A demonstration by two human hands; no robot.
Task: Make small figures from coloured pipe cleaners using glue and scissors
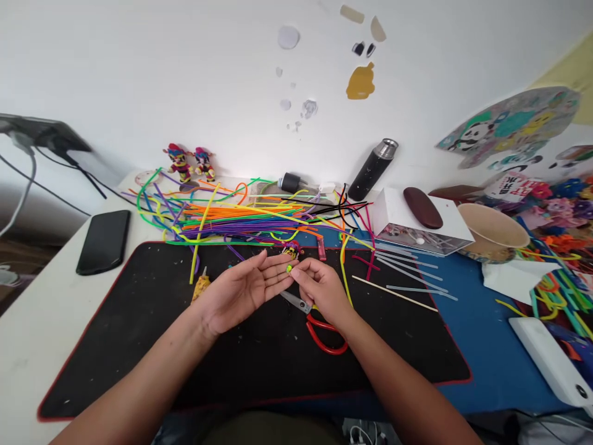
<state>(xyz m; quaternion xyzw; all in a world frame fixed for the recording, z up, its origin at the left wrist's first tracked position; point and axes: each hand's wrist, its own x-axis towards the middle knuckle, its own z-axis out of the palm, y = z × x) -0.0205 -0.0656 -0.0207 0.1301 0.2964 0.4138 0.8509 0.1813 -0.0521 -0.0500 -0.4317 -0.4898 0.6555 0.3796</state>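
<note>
My left hand [248,284] lies palm up with its fingers stretched out over the black mat [139,346]. Against its fingertips, my right hand [319,287] pinches a small yellow-green piece [290,269], too small to tell its exact kind. Just beyond the fingers is a small purple and yellow figure [291,249], partly hidden. Below the right hand lie scissors with red handles [324,346], their blades partly covered by the hands. A yellow-brown item with a pointed tip [201,287] shows beside the left wrist.
Many coloured pipe cleaners [250,216] are heaped behind the mat. Two small figures [180,162] stand at the back left, near a phone [104,241]. To the right are a wooden stick [393,293], clear glue sticks [412,272], a white box [445,216], a thermos [373,170] and a bowl [493,225].
</note>
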